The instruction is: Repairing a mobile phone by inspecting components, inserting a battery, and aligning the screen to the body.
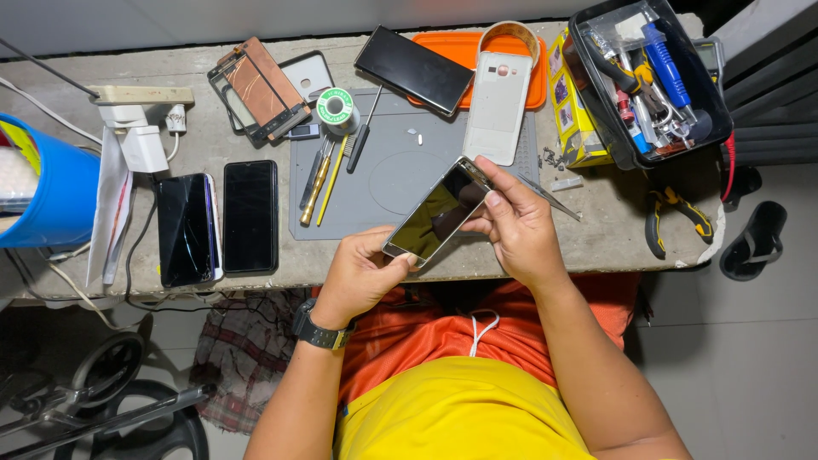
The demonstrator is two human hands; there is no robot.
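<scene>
- Together we hold a phone (436, 213), tilted, near the middle of the frame, above the near edge of the table (596, 230).
- Our left hand (362, 277) has its fingers closed on the phone's lower end.
- Our right hand (515, 223) pinches its upper end and also holds tweezers (554, 199).
- Two dark phones (217, 223) lie at centre left.

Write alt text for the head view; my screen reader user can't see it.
Both hands, left hand and right hand, hold a dark-screened phone above a grey work mat. Two more phones, a solder spool and a tool tray lie around.
</scene>
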